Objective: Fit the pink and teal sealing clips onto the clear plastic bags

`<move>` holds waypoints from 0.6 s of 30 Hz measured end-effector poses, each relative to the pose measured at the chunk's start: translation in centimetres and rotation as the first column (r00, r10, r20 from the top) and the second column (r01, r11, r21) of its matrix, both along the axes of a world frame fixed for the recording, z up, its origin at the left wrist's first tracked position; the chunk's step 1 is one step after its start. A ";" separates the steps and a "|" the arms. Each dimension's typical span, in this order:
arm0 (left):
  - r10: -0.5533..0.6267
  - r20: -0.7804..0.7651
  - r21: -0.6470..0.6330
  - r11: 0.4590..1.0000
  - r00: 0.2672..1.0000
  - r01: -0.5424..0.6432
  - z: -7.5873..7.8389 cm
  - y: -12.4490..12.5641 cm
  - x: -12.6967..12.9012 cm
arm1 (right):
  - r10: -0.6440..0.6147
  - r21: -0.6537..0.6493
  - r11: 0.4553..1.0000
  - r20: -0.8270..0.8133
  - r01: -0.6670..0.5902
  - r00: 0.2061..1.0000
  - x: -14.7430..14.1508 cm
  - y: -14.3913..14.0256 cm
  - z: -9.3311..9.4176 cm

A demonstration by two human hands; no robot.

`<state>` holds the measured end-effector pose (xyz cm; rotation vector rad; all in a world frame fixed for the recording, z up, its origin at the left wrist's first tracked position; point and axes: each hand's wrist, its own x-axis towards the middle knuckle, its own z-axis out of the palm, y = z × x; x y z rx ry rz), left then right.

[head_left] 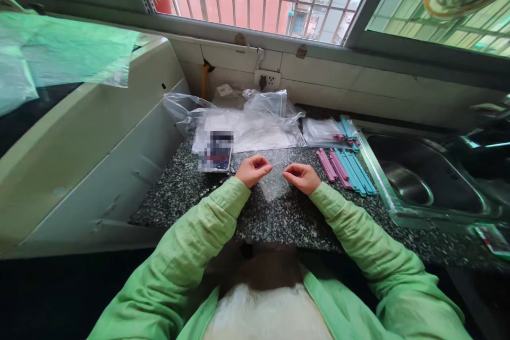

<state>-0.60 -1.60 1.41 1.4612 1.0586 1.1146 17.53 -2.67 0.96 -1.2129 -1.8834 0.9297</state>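
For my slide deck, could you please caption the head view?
Left hand and right hand hold a small clear bag over a speckled counter, pink and blue clips alongside.

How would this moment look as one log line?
left hand: pinching small clear bag | right hand: pinching same bag | pink and blue clips: on counter, untouched

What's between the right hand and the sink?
In the head view, a row of pink and blue clips lies on the counter between the right hand and the sink.
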 end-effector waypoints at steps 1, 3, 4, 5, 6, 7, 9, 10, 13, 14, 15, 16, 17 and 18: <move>-0.010 0.022 -0.017 1.000 1.000 0.010 0.0 0.0 0.0 | -0.013 -0.014 1.000 -0.030 0.013 0.999 0.0 0.0 0.0; -0.030 0.057 -0.050 0.998 0.998 0.033 0.1 -0.1 0.1 | -0.048 -0.046 0.998 -0.106 0.043 0.993 -0.1 0.1 0.0; -0.035 0.070 -0.062 0.997 0.997 0.040 0.0 -0.1 0.1 | -0.067 -0.062 0.996 -0.143 0.058 0.988 -0.1 0.1 0.0; -0.035 0.083 -0.070 0.997 0.996 0.041 0.0 -0.1 0.1 | -0.082 -0.077 0.995 -0.172 0.069 0.982 -0.1 0.1 -0.1; -0.030 0.093 -0.072 0.997 0.995 0.036 -0.1 -0.1 0.2 | -0.093 -0.089 0.993 -0.192 0.077 0.977 -0.1 0.2 -0.1; -0.018 0.100 -0.068 0.997 0.995 0.025 -0.2 -0.1 0.2 | -0.099 -0.096 0.992 -0.201 0.081 0.975 -0.1 0.2 -0.2; 0.012 0.099 -0.049 0.999 0.995 -0.007 -0.4 0.1 0.3 | -0.088 -0.090 0.993 -0.190 0.072 0.978 -0.3 0.2 -0.4; 0.029 0.096 -0.040 0.999 0.995 -0.025 -0.5 0.1 0.3 | -0.074 -0.079 0.995 -0.170 0.062 0.983 -0.4 0.1 -0.5; 0.071 0.093 -0.029 0.997 0.993 -0.068 -0.7 0.4 0.2 | -0.048 -0.008 0.999 -0.031 0.048 0.998 -0.1 0.3 -0.4; 0.079 0.094 -0.033 0.997 0.992 -0.076 -0.8 0.4 0.1 | -0.073 0.044 0.997 0.049 0.071 0.996 0.2 0.4 -0.2; 0.085 0.095 -0.039 0.996 0.992 -0.081 -0.8 0.5 0.1 | -0.127 0.114 0.987 0.141 0.112 0.982 0.8 0.5 0.2; 0.088 0.096 -0.048 0.995 0.991 -0.084 -0.8 0.5 0.1 | -0.211 0.210 0.964 0.245 0.161 0.946 1.5 0.8 0.5; 0.090 0.097 -0.058 0.995 0.991 -0.084 -0.9 0.5 0.0 | -0.320 0.312 0.926 0.348 0.213 0.881 2.5 1.0 0.9; 0.089 0.099 -0.067 0.994 0.991 -0.082 -0.9 0.5 0.0 | -0.427 0.394 0.882 0.437 0.259 0.792 3.5 1.3 1.3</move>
